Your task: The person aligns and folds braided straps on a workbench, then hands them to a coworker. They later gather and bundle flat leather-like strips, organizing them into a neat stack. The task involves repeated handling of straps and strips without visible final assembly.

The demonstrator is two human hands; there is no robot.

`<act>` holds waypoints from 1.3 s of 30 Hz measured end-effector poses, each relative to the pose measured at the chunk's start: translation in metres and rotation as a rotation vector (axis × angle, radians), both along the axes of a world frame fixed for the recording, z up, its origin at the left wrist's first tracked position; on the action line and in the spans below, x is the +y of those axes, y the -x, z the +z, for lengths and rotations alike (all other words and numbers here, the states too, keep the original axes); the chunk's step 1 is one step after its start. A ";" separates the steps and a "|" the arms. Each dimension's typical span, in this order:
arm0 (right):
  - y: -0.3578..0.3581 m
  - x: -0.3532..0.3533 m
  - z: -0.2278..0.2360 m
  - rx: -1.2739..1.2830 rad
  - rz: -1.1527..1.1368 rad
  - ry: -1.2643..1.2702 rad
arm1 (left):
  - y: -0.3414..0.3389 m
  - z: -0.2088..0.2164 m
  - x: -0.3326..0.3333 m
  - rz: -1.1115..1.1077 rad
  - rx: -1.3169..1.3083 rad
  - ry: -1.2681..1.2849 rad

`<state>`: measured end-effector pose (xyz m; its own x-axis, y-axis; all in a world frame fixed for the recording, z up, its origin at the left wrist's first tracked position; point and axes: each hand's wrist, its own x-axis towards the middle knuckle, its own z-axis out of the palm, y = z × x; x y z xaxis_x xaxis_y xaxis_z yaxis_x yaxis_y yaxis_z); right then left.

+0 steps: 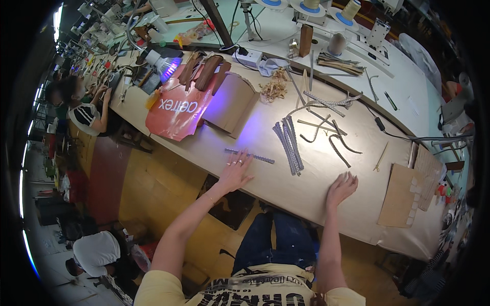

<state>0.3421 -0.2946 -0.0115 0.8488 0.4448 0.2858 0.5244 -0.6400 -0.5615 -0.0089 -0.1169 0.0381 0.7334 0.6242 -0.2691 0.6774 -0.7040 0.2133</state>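
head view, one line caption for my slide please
Left hand on a braided strap, right hand over the table, more straps between them.

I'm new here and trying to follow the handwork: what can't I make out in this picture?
All in the head view:
- Middle of the grey braided strip: hidden by the left hand.
- Anything under the right hand: hidden by its turned-down palm.
- Exact count in the grey strip bundle: strips overlap.
- Top of the cream thread spool: cut off by the upper edge.
- Thin yellowish item: too small to identify.

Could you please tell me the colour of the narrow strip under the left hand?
The narrow, braided-looking strip is grey, best seen in the head view.
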 end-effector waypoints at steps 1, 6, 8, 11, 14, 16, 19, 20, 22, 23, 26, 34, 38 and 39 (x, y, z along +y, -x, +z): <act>0.011 -0.008 -0.001 -0.020 0.013 0.032 | -0.004 -0.005 0.003 -0.046 -0.016 0.007; 0.016 -0.005 0.008 -0.130 0.044 0.171 | -0.007 -0.021 0.008 -0.101 -0.081 0.022; 0.015 0.000 0.014 -0.093 0.009 0.209 | -0.006 -0.025 0.010 -0.131 -0.084 -0.034; 0.014 0.002 0.015 -0.104 0.003 0.203 | -0.002 -0.029 0.009 -0.122 -0.060 -0.007; 0.019 -0.004 0.014 -0.123 -0.009 0.156 | -0.002 -0.030 0.009 -0.134 -0.075 -0.032; 0.016 0.002 0.009 -0.144 -0.058 0.117 | -0.002 -0.030 0.014 -0.171 -0.041 -0.025; 0.018 0.002 0.005 -0.133 -0.064 0.143 | -0.001 -0.033 0.015 -0.189 -0.045 -0.032; 0.019 0.002 0.004 -0.130 -0.073 0.151 | 0.000 -0.033 0.015 -0.208 -0.055 -0.022; 0.019 0.001 0.004 -0.129 -0.098 0.170 | 0.001 -0.034 0.017 -0.216 -0.018 0.007; 0.020 0.000 0.003 -0.126 -0.104 0.180 | 0.001 -0.035 0.017 -0.228 -0.017 -0.001; 0.023 0.001 0.001 -0.138 -0.122 0.184 | 0.000 -0.035 0.019 -0.252 0.009 0.001; 0.033 0.005 -0.007 -0.258 -0.166 0.160 | 0.000 -0.037 0.018 -0.255 0.026 -0.016; 0.040 0.012 0.011 -0.345 -0.187 0.130 | 0.003 -0.037 0.020 -0.297 -0.070 0.023; 0.040 0.020 0.017 -0.354 -0.181 0.110 | 0.003 -0.036 0.021 -0.308 -0.065 0.036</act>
<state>0.3026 -0.2749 0.0054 0.7737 0.3419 0.5334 0.5467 -0.7858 -0.2893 -0.0121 -0.0962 0.0025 0.9027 0.3614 -0.2335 0.4181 -0.8650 0.2774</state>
